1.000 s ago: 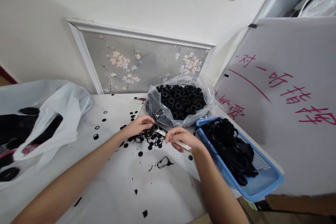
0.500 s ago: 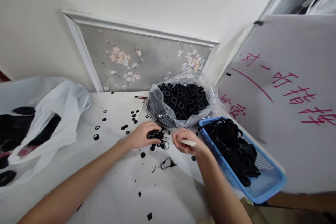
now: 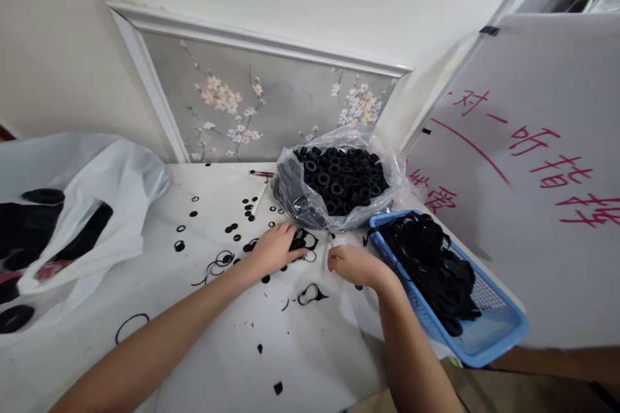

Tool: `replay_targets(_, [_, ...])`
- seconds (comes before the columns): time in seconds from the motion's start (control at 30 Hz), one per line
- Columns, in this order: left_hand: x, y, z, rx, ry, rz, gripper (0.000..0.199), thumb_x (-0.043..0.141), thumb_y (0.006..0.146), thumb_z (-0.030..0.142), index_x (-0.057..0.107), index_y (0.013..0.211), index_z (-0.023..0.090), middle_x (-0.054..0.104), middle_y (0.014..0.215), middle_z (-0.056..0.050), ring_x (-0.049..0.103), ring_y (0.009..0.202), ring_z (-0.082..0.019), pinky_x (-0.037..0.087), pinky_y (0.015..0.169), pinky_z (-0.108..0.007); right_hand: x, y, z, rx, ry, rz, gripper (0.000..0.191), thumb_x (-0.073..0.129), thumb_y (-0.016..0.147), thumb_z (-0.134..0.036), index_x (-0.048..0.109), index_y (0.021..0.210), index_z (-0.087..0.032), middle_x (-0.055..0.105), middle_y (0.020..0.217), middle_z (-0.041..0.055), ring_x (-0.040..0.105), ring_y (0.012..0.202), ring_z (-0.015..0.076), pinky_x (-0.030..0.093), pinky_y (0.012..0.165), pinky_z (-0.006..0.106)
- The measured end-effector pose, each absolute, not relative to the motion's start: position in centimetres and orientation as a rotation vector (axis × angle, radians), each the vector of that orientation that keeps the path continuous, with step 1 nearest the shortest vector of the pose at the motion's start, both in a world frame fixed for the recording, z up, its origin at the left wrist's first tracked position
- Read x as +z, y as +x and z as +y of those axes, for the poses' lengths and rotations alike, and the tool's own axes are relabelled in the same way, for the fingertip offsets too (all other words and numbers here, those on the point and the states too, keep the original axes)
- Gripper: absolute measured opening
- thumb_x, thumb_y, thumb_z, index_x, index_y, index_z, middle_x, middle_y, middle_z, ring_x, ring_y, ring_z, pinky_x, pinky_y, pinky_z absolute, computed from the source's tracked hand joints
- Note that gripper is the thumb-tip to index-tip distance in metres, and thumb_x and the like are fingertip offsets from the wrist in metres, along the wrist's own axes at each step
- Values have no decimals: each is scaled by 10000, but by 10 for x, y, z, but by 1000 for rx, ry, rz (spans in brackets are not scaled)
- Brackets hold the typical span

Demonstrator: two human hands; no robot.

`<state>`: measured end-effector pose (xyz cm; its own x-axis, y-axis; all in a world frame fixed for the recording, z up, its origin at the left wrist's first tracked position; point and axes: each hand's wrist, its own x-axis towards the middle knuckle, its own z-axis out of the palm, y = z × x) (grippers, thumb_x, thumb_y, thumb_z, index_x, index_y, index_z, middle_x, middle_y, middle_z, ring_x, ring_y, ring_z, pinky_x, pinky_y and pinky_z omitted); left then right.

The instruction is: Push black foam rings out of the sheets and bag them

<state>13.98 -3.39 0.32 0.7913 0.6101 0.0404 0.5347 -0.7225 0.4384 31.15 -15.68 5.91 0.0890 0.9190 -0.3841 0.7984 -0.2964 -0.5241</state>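
Note:
My left hand (image 3: 277, 248) is bent over a small heap of black rings and discs (image 3: 299, 240) on the white table, thumb and fingers curled round part of it. To its right, my right hand (image 3: 351, 263) is closed on a thin pale stick (image 3: 330, 241), whose tip points away from me. Just beyond both hands stands a clear plastic bag (image 3: 300, 190) full of black rings (image 3: 339, 174). A thin black loop (image 3: 311, 295) lies on the table nearer to me.
A blue basket (image 3: 498, 335) of black rubber pieces stands at the right, by a whiteboard (image 3: 547, 239) with red writing. On the left lies a white plastic bag (image 3: 111, 187) holding black rings. Loose discs and scraps dot the table (image 3: 208, 361).
My left hand has moved slightly right and lies lower over the heap. My right hand has turned, its stick now pointing away from me. The view has shifted a little.

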Motion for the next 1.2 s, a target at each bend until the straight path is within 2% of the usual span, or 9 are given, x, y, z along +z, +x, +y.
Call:
replay_targets(0.1, [9,139,-29,215,2541,810,294,456,907,408,623,946,170,657,980,-127,632,940,-303,491,830,-408,53,314,-154,913,-2238,-1742,205,539,837,-290,695,807,-161,689,800,111,606,735,231,390,662,324])
replay_targets(0.23, [27,128,-23,158,2469,708,265,462,891,379,592,761,187,666,790,-66,643,756,-247,488,681,-332,50,314,-150,830,-2199,-1716,383,580,838,-530,684,994,-196,693,815,68,626,763,223,425,682,316])
replay_targets(0.4, [59,109,-22,119,2388,627,259,443,891,401,585,800,205,660,738,0,616,664,-187,440,590,-262,40,283,-145,830,-1762,-1614,795,771,680,-539,480,1354,-235,641,1215,86,642,917,202,494,796,316])
replay_targets(0.63, [77,92,-28,-55,2387,714,116,631,691,319,631,738,212,667,710,1,622,663,-209,402,559,-254,29,241,-140,760,-1614,-1666,383,724,784,-365,644,1122,-207,704,1071,55,648,957,216,490,820,318])
replay_targets(0.77, [89,65,-25,-82,2369,807,353,711,651,376,676,986,271,690,994,-11,643,847,-234,446,651,-253,44,265,-159,729,-1847,-1607,583,751,747,-422,589,1270,-222,629,1278,101,624,1048,250,489,861,355])
replay_targets(0.9, [99,10,-20,-115,2317,911,476,635,735,559,635,1150,325,627,1201,-27,630,997,-244,472,731,-262,47,284,-193,857,-2042,-1657,748,792,685,-334,500,1367,-235,647,1213,105,644,932,239,495,791,341])
replay_targets(0.97, [96,-24,-21,-205,2302,1077,536,650,713,535,606,1197,309,637,1198,-51,632,1006,-275,476,789,-312,39,281,-204,835,-2086,-1693,657,756,703,-232,541,1323,-199,674,1136,109,650,878,226,486,760,324])
replay_targets(1.07, [82,-71,-27,-415,2245,1274,627,726,566,326,606,1176,251,668,1159,-86,616,1053,-340,465,842,-369,26,267,-206,741,-2072,-1756,193,606,803,-142,707,966,-172,713,901,77,651,800,213,467,737,310])
replay_targets(1.2, [63,-103,-40,-419,2267,1261,203,561,624,232,630,815,220,693,790,-32,640,762,-263,436,645,-313,25,254,-187,655,-1990,-1792,184,519,871,-136,695,868,-188,703,888,55,639,814,193,461,762,290])
